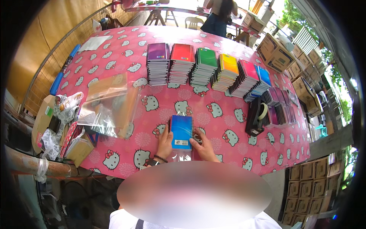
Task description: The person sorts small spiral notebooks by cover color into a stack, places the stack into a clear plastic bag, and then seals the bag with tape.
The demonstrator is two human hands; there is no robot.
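Observation:
A blue spiral notebook (pixel 182 129) with a small white label near its lower edge lies in front of me. My left hand (pixel 165 143) is closed on its left side, thumb resting at the cover's edge. On the opposite side, my right hand (pixel 204 147) grips the lower right edge, fingers beside the wire binding. Clear plastic (pixel 183 155) shows just below the notebook and seems to lie under or around it. Beyond my hands, a row of notebook stacks runs across the table: purple (pixel 158 52), red (pixel 182 52), green (pixel 206 58), yellow (pixel 228 63), pink (pixel 248 70) and blue (pixel 263 75).
On the right stand a black tape dispenser (pixel 254 120) and plastic-wrapped notebook packs (pixel 281 114). Clear plastic sheets (pixel 103 107) lie left on the pink tablecloth (pixel 206 110), near a cardboard box (pixel 42 126) of wrappings. Cartons (pixel 275 53) are stacked beyond; a person (pixel 219 19) stands at the back.

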